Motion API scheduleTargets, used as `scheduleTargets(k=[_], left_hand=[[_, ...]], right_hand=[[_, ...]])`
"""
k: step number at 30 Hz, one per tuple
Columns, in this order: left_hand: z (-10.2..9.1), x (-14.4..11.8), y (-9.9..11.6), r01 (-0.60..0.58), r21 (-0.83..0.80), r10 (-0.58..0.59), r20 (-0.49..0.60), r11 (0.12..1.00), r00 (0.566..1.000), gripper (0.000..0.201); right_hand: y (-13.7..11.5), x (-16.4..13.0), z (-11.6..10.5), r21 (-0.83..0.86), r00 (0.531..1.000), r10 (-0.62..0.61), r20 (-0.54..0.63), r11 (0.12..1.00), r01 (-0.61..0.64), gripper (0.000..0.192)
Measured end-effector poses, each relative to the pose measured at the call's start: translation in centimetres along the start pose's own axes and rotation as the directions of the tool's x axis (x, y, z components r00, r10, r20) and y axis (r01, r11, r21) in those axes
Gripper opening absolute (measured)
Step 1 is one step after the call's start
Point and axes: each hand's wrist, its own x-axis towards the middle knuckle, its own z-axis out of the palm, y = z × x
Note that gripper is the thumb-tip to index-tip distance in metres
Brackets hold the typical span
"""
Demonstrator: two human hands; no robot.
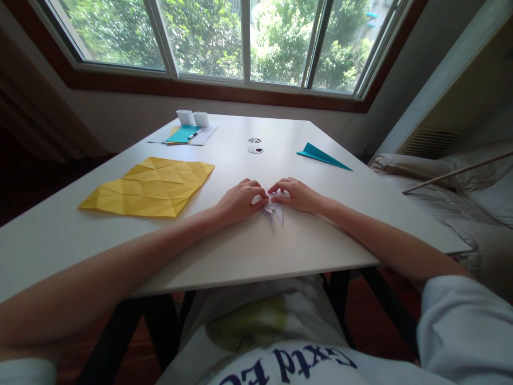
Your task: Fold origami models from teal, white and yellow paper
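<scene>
A small folded piece of white paper (276, 212) rests on the white table near its front edge, its pointed ends turned toward me. My left hand (244, 199) pinches it from the left, thumb and fingertips closed at its upper part. From the right, my right hand (294, 193) grips the same part with curled fingers. The two sets of fingertips nearly meet and cover the top of the paper. Its exact folded shape is too small to make out.
Creased yellow paper (154, 187) lies left of my hands. A folded teal paper plane (324, 156) sits at the right. Farther back are two round discs (255, 150), teal sheets (183, 134), a marker (194, 133) and small white boxes (185, 117). The table (240, 256) ends close to my body.
</scene>
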Motion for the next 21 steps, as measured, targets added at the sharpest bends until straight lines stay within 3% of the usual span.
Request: scheduleTargets(k=[21], left_hand=[[0.22,-0.01,0.22,0.039,0.01,-0.04,0.013,0.999,0.999,0.023]], right_hand=[[-0.07,-0.08,-0.14,-0.064,0.999,-0.026,0.037,0.998,0.028,0.032]])
